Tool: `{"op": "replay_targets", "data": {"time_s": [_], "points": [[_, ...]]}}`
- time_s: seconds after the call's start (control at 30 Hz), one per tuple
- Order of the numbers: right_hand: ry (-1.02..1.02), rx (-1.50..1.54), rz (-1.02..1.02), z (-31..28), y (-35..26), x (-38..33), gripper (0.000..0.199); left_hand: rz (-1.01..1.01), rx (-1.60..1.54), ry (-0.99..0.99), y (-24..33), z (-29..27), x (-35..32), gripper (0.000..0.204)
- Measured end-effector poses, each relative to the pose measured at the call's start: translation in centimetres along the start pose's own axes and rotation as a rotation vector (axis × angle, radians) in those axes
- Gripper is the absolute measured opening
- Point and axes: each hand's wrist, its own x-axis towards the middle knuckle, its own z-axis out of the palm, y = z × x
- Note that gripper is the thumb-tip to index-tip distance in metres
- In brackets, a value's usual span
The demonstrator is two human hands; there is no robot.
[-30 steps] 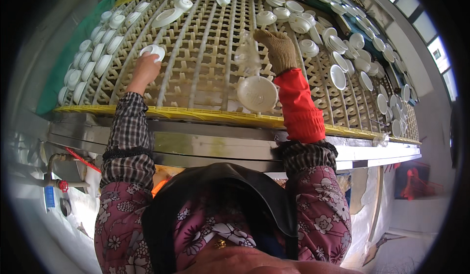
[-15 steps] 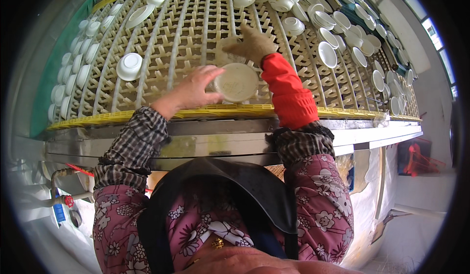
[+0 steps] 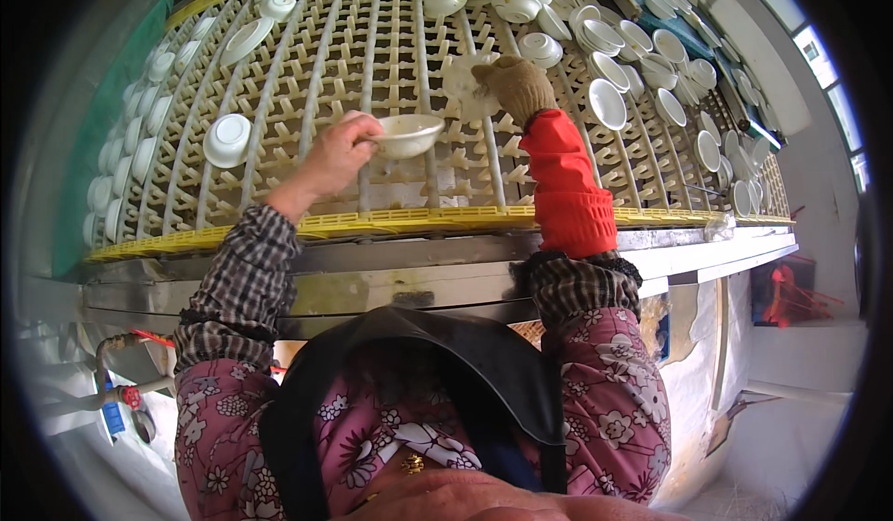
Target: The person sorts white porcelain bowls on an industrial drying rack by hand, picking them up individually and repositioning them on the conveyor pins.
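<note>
Two hands are working over the rack (image 3: 279, 102): left hand (image 3: 339, 153) is pinching a bowl (image 3: 406, 134) by its rim; gloved right hand (image 3: 514, 84) is pressing a plate (image 3: 462, 82), fingers spread. Loose pinch risks dropping it.

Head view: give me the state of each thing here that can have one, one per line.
Left hand: bare, gripping the small white bowl by its rim.
Small white bowl: lifted off the rack, roughly upright.
Right hand: gloved, resting on a flat white plate.
Flat white plate: lying on the rack, partly covered.
Peg rack: loaded with bowls along both sides, middle mostly bare.
Bowl at left: upside down on the pegs.
</note>
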Motion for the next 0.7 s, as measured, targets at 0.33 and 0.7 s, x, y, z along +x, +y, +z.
{"op": "replay_targets", "data": {"time_s": [0.33, 0.7], "points": [[-0.456, 1.342, 0.12, 1.5, -6.6, -1.6, 0.052, 0.542, 0.446, 0.291, 0.1, -1.0, -0.1, 0.024], [-0.112, 0.884, -0.053, 4.9, -8.7, -2.3, 0.063, -0.321, -1.073, 0.329, 2.7, 3.7, 1.0, 0.051]]}}
